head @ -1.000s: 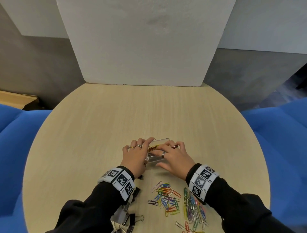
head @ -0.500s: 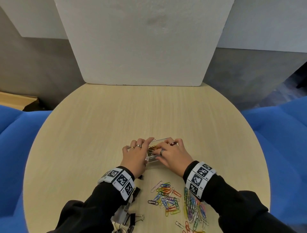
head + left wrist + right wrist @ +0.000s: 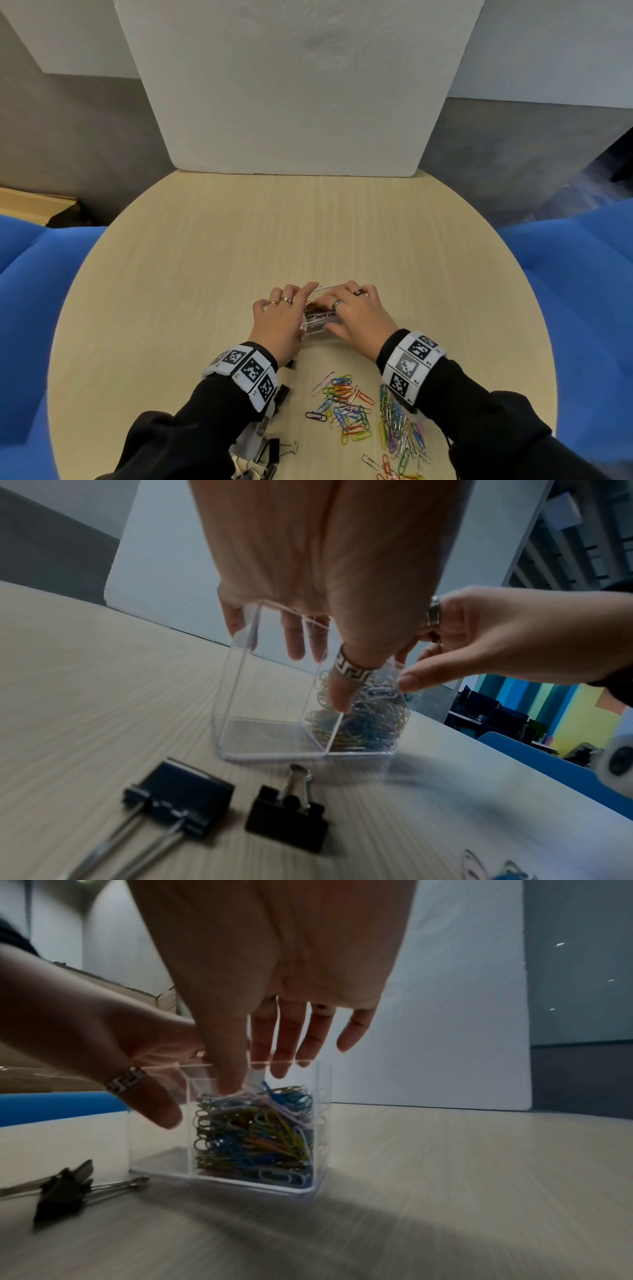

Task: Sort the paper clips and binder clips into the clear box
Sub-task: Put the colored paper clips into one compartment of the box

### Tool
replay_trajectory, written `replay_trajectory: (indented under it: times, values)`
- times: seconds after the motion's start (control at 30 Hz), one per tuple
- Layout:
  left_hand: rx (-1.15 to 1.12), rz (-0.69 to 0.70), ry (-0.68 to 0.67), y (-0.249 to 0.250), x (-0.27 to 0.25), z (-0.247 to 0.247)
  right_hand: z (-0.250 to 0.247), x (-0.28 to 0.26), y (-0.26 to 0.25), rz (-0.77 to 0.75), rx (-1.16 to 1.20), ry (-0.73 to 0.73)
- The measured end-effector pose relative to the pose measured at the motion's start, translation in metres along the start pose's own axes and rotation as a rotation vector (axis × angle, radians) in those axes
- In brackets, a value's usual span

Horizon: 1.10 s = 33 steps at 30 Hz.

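A clear box (image 3: 318, 326) with two compartments stands on the round wooden table (image 3: 212, 274). Its right compartment is packed with coloured paper clips (image 3: 253, 1131); the left one (image 3: 270, 723) looks empty. My left hand (image 3: 279, 318) straddles the left side and holds the box, thumb on the near wall and fingers over the far rim. My right hand (image 3: 359, 315) hovers over the right compartment with straight fingers, and its thumb tip touches the top clips. Loose paper clips (image 3: 342, 407) lie in front of the box.
A second heap of paper clips (image 3: 399, 425) lies under my right wrist. Black binder clips (image 3: 281, 448) sit near the table's front edge under my left forearm, two of them (image 3: 287, 821) close to the box. A white foam board (image 3: 294, 85) stands behind the table, with blue seats on both sides.
My right hand has slid a little left and forward, further over the box's right compartment. The left hand and the box have stayed in place.
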<state>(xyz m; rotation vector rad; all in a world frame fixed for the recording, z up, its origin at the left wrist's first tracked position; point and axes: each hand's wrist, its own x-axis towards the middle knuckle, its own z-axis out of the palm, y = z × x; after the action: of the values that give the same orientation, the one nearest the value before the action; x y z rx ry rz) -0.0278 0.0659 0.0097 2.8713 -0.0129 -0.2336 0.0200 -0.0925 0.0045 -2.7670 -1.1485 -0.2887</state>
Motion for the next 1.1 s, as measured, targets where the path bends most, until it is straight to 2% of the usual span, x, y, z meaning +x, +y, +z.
replay_trajectory:
  times: [0.1,0.27,0.33,0.53,0.6,0.67,0.73,0.8,0.93,1.1]
  values:
    - [0.0,0.005,-0.002,0.0,0.0,0.0,-0.009,-0.002,0.009,0.071,0.0,0.009]
    - [0.012,0.01,0.002,-0.001,0.001,0.002,-0.004,-0.013,0.012,0.022,-0.077,-0.062]
    - [0.009,0.011,-0.001,-0.001,0.001,0.001,-0.003,-0.014,0.009,0.056,-0.063,-0.065]
    - [0.005,0.012,0.006,-0.002,0.001,0.003,-0.028,-0.022,0.004,0.191,0.207,-0.009]
    - [-0.005,0.012,0.007,-0.002,0.001,0.003,-0.035,-0.032,-0.004,0.183,0.368,-0.126]
    - [-0.014,0.021,0.012,-0.002,0.001,0.003,-0.034,-0.045,-0.019,0.126,0.482,-0.368]
    - [-0.008,0.029,0.01,-0.003,0.001,0.003,-0.021,-0.056,-0.034,-0.022,0.445,-0.541]
    - [-0.005,0.028,-0.002,-0.004,0.001,0.003,-0.006,-0.064,-0.042,-0.132,0.353,-0.655]
    - [0.003,0.029,-0.007,-0.003,0.001,0.003,0.004,-0.081,-0.037,-0.268,0.205,-0.681]
    - [-0.004,0.019,-0.017,-0.001,0.001,-0.001,-0.01,-0.11,-0.018,-0.197,0.206,-0.684]
